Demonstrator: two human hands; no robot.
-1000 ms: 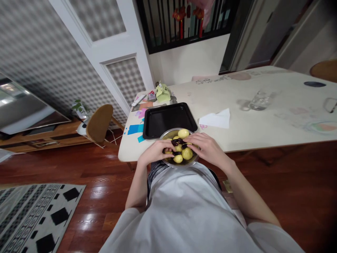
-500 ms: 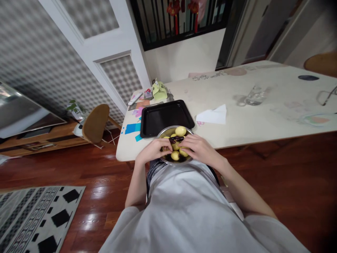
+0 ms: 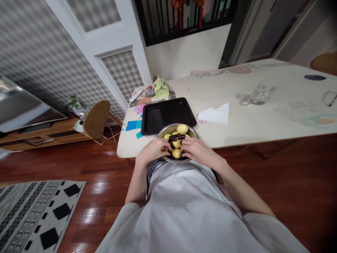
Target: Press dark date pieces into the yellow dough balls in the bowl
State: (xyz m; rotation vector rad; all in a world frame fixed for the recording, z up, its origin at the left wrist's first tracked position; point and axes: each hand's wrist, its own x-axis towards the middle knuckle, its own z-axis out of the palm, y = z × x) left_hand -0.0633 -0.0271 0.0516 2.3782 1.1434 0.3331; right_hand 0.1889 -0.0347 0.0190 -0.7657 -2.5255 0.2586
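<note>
Because the bowl (image 3: 193,130) sat near frame centre, left hand (image 3: 155,150) and right hand (image 3: 198,151) presumably reached inside easily. Both curled inward; what they gripped was unclear.

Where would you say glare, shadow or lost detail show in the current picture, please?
Head view: the wooden floor glares at lower left; head view: the glass casts a soft shadow on the table; head view: dark pieces in the bowl lack fine detail; head view: right-hand corners fall dark.
</note>
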